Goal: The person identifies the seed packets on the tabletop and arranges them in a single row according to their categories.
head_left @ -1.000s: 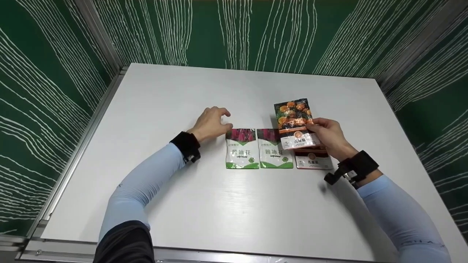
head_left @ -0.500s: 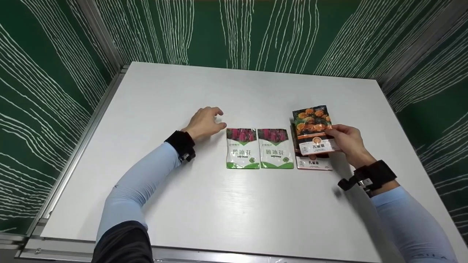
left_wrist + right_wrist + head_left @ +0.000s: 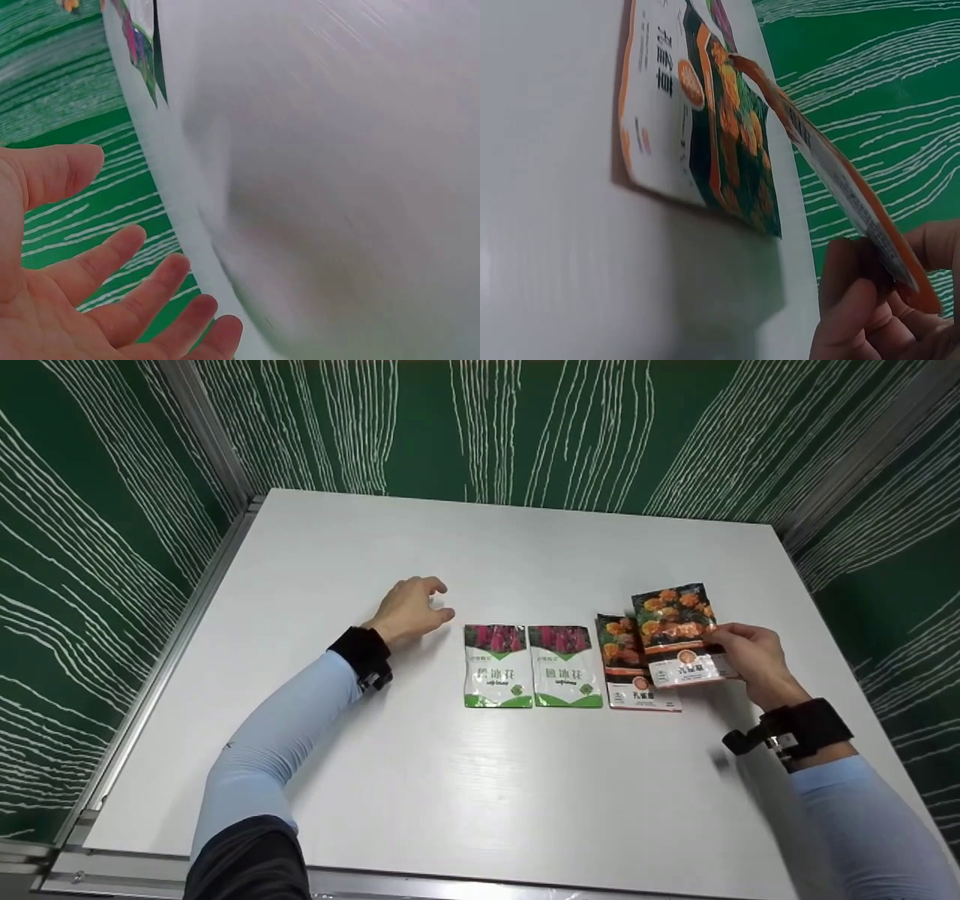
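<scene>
Orange packet in hand: an orange-flowered seed packet [image 3: 681,639] is pinched at its right edge by the right hand [image 3: 754,660]; it is lifted off the table, tilted, and its left part overlaps the packet lying beneath.
Right hand: thumb and fingers [image 3: 855,300] are curled round the packet's edge in the right wrist view, where the packet [image 3: 840,180] shows edge-on above the table.
Second orange packet: a matching orange-flowered packet [image 3: 628,671] lies flat on the table, just right of the two green packets and partly under the held one.
Green packets: two packets with purple-red flower pictures and green lower borders, the left one [image 3: 496,664] and the right one [image 3: 564,664], lie side by side with their edges touching.
Left hand: the left hand [image 3: 409,611] rests on the table left of the green packets, near but apart from them; its fingers [image 3: 112,262] are relaxed and spread, holding nothing.
Table: a white tabletop [image 3: 480,780] with a metal frame along its left edge.
Backdrop: green walls [image 3: 90,547] with white wavy lines stand round the table.
</scene>
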Tool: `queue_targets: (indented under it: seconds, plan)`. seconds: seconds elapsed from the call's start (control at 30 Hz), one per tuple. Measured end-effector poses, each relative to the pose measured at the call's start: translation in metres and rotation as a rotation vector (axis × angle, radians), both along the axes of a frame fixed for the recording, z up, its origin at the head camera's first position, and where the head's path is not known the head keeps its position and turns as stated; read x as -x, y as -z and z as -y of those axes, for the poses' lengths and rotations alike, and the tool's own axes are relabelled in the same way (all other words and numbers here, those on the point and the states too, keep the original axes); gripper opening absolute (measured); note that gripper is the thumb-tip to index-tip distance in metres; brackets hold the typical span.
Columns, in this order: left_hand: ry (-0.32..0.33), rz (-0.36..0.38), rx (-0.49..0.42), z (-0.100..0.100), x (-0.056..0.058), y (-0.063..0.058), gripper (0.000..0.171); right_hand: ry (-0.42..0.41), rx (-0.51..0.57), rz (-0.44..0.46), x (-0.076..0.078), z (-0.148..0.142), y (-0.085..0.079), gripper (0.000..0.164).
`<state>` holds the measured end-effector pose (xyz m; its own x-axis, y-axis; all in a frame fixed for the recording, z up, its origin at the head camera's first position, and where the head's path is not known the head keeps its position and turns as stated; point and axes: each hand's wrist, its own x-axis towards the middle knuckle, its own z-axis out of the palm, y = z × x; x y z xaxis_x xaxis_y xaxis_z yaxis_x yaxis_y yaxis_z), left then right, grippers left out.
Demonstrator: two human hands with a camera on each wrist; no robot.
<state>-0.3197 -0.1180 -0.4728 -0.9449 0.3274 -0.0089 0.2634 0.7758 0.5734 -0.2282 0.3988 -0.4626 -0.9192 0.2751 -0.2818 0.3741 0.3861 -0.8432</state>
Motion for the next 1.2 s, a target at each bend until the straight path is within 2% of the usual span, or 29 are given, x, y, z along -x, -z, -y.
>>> queue_targets:
  seconds: [0.47,0.73,0.97,1.2]
  plan:
    - [-0.040,-0.002,0.008,0.014,0.001,0.001,0.052,0.056,0.021,0.041,-0.011,-0.030,-0.004,0.028]
    - [-0.044,0.007,0.026,0.017,0.000,0.003,0.053,0.095,0.025,0.116,-0.013,-0.039,0.001,0.032]
    - [-0.038,0.003,0.029,0.017,-0.001,0.004,0.052,0.045,-0.134,0.146,-0.014,-0.041,0.010,0.047]
    - [-0.041,-0.001,0.031,0.017,-0.001,0.007,0.051,-0.022,-0.299,0.136,-0.014,-0.043,0.019,0.065]
